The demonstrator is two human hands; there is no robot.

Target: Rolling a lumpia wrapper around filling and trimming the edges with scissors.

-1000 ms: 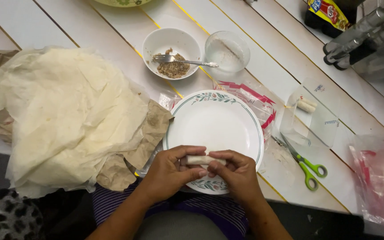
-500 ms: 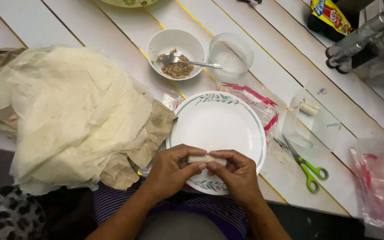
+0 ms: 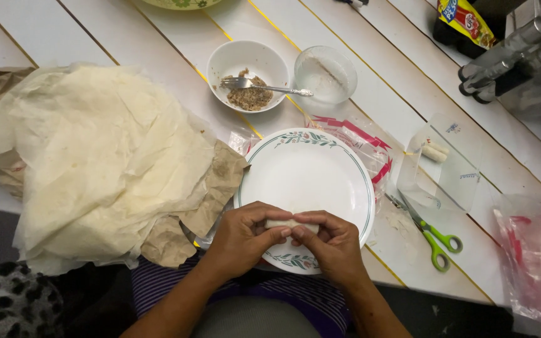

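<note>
Holding a small white roll (image 3: 289, 223) between their fingertips, left hand (image 3: 242, 238) and right hand (image 3: 333, 245) meet above the white plate (image 3: 308, 172).

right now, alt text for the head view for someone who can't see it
Both hands, left hand and right hand, pinch a small pale roll over a white plate. Thin wrappers lie at left, a filling bowl with a fork behind, green scissors at right.

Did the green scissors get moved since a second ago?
No. The green scissors lie in the same spot on the table, just right of the white plate, below the clear container. Only the camera shifted slightly.
</note>
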